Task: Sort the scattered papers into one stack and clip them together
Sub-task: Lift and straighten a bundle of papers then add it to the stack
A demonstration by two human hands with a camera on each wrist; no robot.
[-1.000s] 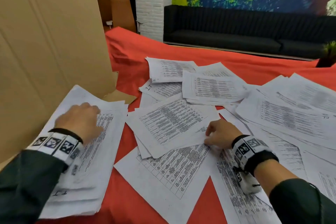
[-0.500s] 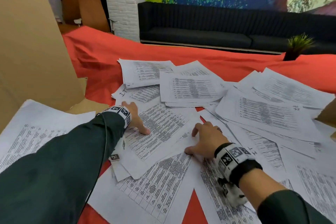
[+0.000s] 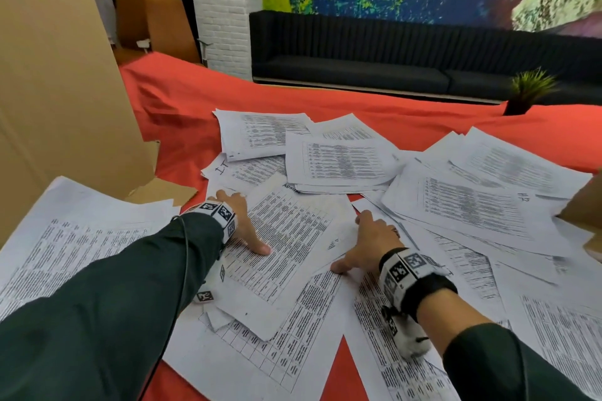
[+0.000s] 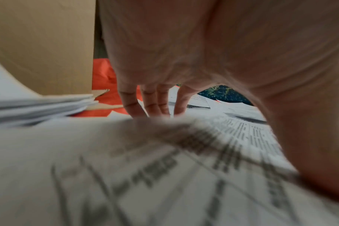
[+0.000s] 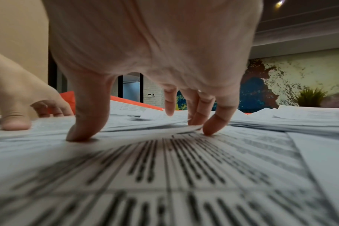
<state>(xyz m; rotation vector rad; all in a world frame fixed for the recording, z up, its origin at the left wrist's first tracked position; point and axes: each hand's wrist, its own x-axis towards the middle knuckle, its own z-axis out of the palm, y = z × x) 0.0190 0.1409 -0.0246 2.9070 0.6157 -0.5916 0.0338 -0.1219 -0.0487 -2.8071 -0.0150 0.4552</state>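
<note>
Head view: your left hand (image 3: 242, 225) lies palm-down on the top sheet (image 3: 286, 247) in the middle of the scattered papers (image 3: 472, 208), fingers straight and spread, thumb tip pressing the print. Your right hand (image 3: 368, 244) sits at that sheet's right edge, fingers spread wide, thumb on the paper below; whether any fingertip is under the edge, can't tell here. Gathered stack (image 3: 75, 238) lies to your left, beside the cardboard box (image 3: 58, 75), well apart from both hands. Red cloth (image 3: 358, 101) covers the table. No clip seen. Black sofa (image 3: 391, 52) and a small plant (image 3: 529, 91) are past the far edge.

Left wrist view: left hand (image 4: 184, 61) arches over the sheet (image 4: 164, 168); fingers (image 4: 151, 99) are straight, tips down at its far edge, gripping nothing. Stack (image 4: 39, 105) shows at left, in front of the box (image 4: 43, 45). Print is blurred.

Right wrist view: right hand (image 5: 145, 53) is spread wide, thumb (image 5: 87, 114) pressing flat paper (image 5: 184, 168). Ring and little fingertips meet a slightly raised sheet edge (image 5: 164, 128); index hangs clear above it. Nothing pinched. Your left hand (image 5: 16, 99) shows at the left edge, thumb down on paper.
</note>
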